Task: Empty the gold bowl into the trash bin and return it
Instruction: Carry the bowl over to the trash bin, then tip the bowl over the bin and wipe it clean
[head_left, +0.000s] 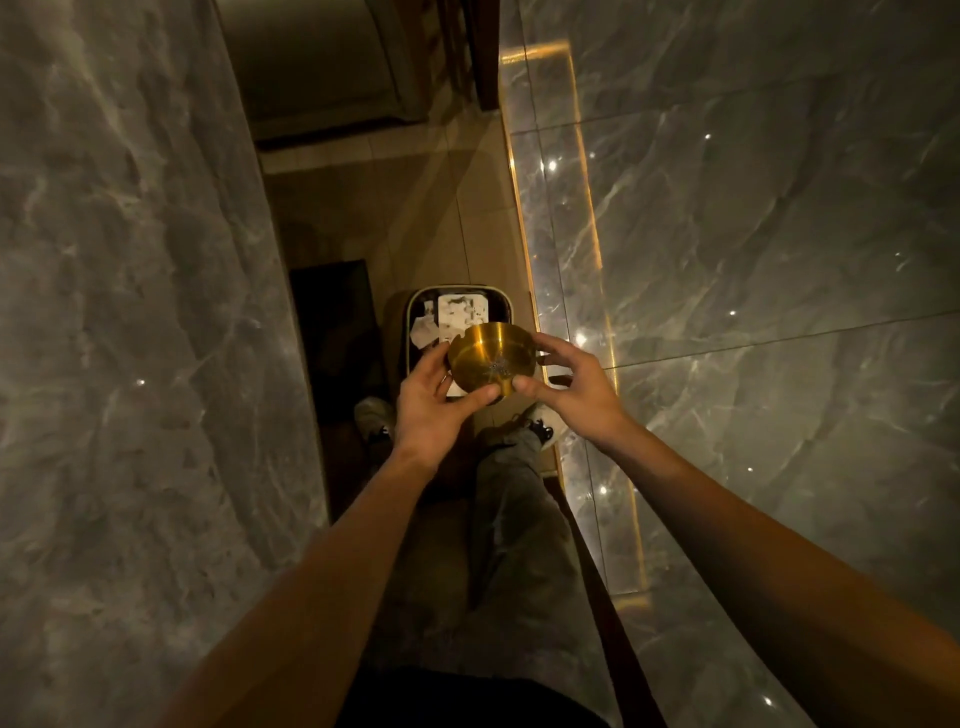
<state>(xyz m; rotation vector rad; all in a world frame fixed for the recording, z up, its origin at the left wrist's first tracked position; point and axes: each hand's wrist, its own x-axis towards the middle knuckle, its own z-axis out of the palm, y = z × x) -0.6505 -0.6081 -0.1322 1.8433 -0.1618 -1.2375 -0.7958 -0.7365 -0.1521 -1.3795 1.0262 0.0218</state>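
The gold bowl (491, 358) is held between both hands over the trash bin (406, 332), which stands on the floor below. The bowl is tilted so its inside faces me, and a small grey smudge of residue shows at its bottom. My left hand (431, 405) grips the bowl's left and lower rim. My right hand (566, 384) holds its right side with thumb and fingers. White paper scraps lie inside the bin.
Grey marble surfaces rise on both sides: a counter or wall (130, 312) on the left and a glossy marble top with a lit gold edge (576, 260) on the right. My legs and shoes (540, 426) stand in the narrow tiled aisle beside the bin.
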